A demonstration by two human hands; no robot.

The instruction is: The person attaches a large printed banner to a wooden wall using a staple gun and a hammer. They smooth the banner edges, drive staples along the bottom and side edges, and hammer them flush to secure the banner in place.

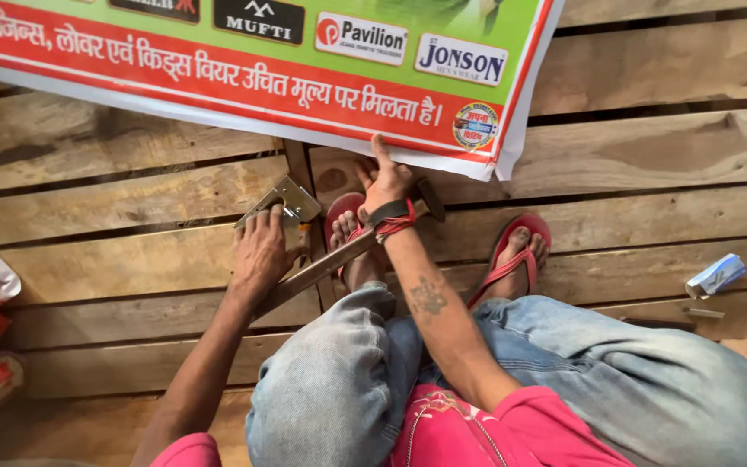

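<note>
Left hand: closed on metal staple gun.
Right hand: open, fingers pressing printed banner edge onto wooden planks.

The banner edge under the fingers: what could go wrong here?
1. The right hand presses the banner near its lower edge, close to the staple gun in the left hand. A slip could catch a finger.
2. A hammer lies loose across the feet in sandals; it might roll and get in the way.
3. The banner's corner hangs free and may crease.
</note>
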